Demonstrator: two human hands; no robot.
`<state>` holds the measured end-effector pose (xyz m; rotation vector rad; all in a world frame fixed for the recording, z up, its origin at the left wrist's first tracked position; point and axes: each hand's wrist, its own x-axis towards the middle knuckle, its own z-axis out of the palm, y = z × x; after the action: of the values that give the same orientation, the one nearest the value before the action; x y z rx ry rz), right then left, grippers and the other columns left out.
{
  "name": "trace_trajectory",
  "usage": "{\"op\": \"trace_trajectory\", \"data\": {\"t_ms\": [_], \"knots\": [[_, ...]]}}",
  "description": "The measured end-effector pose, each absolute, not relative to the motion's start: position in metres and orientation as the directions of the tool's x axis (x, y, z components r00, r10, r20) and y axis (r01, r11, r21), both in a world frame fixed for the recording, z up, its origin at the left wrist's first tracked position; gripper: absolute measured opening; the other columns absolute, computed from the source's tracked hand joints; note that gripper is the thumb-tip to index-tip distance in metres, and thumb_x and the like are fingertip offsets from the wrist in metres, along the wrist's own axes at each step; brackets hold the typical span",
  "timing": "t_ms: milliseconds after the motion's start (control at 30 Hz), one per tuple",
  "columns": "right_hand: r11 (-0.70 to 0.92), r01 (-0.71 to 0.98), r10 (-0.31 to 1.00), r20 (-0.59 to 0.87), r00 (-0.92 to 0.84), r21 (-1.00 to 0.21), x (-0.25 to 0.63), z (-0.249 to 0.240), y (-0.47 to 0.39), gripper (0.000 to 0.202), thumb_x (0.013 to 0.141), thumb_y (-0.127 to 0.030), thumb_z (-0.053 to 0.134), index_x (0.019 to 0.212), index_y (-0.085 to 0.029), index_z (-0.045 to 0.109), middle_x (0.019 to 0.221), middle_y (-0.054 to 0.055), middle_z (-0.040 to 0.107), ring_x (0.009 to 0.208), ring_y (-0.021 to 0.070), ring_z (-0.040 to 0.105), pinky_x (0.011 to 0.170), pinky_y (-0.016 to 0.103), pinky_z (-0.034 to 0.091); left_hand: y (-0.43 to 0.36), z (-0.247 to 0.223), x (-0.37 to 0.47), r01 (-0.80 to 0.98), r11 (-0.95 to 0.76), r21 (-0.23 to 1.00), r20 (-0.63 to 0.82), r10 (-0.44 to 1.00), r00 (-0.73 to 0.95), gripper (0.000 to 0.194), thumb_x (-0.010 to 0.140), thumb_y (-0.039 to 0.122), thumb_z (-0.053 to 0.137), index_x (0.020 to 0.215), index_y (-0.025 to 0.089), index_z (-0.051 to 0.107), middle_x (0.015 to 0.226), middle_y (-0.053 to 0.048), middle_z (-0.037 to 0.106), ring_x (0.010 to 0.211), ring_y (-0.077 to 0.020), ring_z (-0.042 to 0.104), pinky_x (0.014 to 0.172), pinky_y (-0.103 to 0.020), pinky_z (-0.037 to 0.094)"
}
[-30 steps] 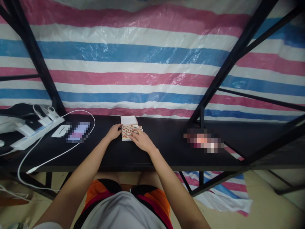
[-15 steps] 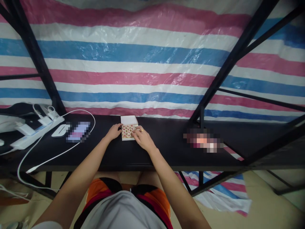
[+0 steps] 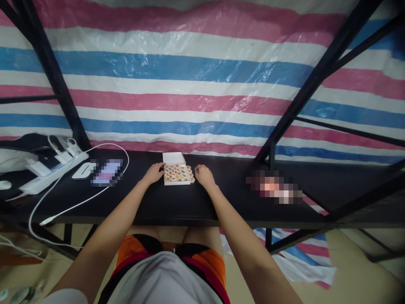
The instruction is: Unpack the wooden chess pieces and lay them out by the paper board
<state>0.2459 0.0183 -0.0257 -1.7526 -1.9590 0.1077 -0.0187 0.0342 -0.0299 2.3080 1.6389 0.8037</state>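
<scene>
A white box (image 3: 177, 183) lies on the black table, filled with round pale pieces (image 3: 173, 173) that bear red and black characters. Behind it rests a white lid (image 3: 174, 158). Several more round pieces (image 3: 191, 175) lie outside, along the box's right side. My left hand (image 3: 155, 172) is at the box's left edge, fingers curled against it. My right hand (image 3: 204, 175) is on the table just right of the loose pieces, its fingers bent; whether anything is between them is too small to tell.
On the left are a white power strip (image 3: 52, 173) with plugs, a white cable (image 3: 76, 207), a white item (image 3: 84, 170) and a blurred phone (image 3: 106, 172). A blurred object (image 3: 274, 186) lies right. Black frame bars (image 3: 297, 93) and striped sheeting (image 3: 177, 67) stand behind.
My right hand has moved right, off the box, uncovering the black-marked pieces and the loose ones beside it. My left hand stays at the left edge. The view has shifted slightly.
</scene>
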Motion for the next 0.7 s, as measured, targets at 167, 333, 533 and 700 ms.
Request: {"op": "trace_trajectory", "data": {"t_ms": [167, 333, 533, 700], "knots": [[0.228, 0.843, 0.943, 0.327, -0.067, -0.488, 0.244, -0.035, 0.036, 0.042, 0.078, -0.002, 0.038, 0.108, -0.018, 0.063, 0.116, 0.006, 0.063, 0.108, 0.017, 0.057, 0.095, 0.028, 0.041, 0.037, -0.032, -0.02, 0.805, -0.377, 0.458, 0.317, 0.916, 0.248, 0.042, 0.078, 0.016, 0.053, 0.12, 0.015, 0.057, 0.108, -0.01, 0.065, 0.101, -0.0221, 0.059, 0.093, -0.034, 0.043], [0.276, 0.829, 0.922, 0.379, -0.084, -0.487, 0.252, -0.045, 0.036, 0.044, 0.082, -0.005, 0.034, 0.113, -0.015, 0.063, 0.122, 0.007, 0.06, 0.117, 0.0146, 0.051, 0.104, 0.028, 0.035, 0.039, -0.033, -0.021, 0.814, -0.38, 0.439, 0.322, 0.913, 0.252, 0.043, 0.079, 0.017, 0.053, 0.121, 0.014, 0.057, 0.107, -0.01, 0.065, 0.101, -0.0217, 0.059, 0.094, -0.033, 0.043], [0.31, 0.859, 0.908, 0.394, -0.14, -0.409, 0.25, -0.046, 0.033, 0.041, 0.084, -0.01, 0.036, 0.117, -0.012, 0.061, 0.125, 0.011, 0.057, 0.117, 0.0183, 0.05, 0.103, 0.031, 0.036, 0.037, -0.032, -0.02, 0.818, -0.377, 0.434, 0.32, 0.914, 0.251, 0.043, 0.078, 0.015, 0.053, 0.122, 0.013, 0.056, 0.107, -0.01, 0.065, 0.1, -0.0214, 0.059, 0.094, -0.033, 0.043], [0.325, 0.841, 0.919, 0.353, -0.174, -0.432, 0.247, -0.041, 0.03, 0.044, 0.086, -0.013, 0.034, 0.126, -0.015, 0.053, 0.129, 0.008, 0.056, 0.118, 0.0181, 0.051, 0.102, 0.031, 0.038, 0.037, -0.031, -0.02, 0.812, -0.374, 0.449, 0.319, 0.915, 0.245, 0.043, 0.079, 0.016, 0.053, 0.122, 0.012, 0.056, 0.106, -0.011, 0.065, 0.101, -0.0221, 0.058, 0.094, -0.034, 0.043]]}}
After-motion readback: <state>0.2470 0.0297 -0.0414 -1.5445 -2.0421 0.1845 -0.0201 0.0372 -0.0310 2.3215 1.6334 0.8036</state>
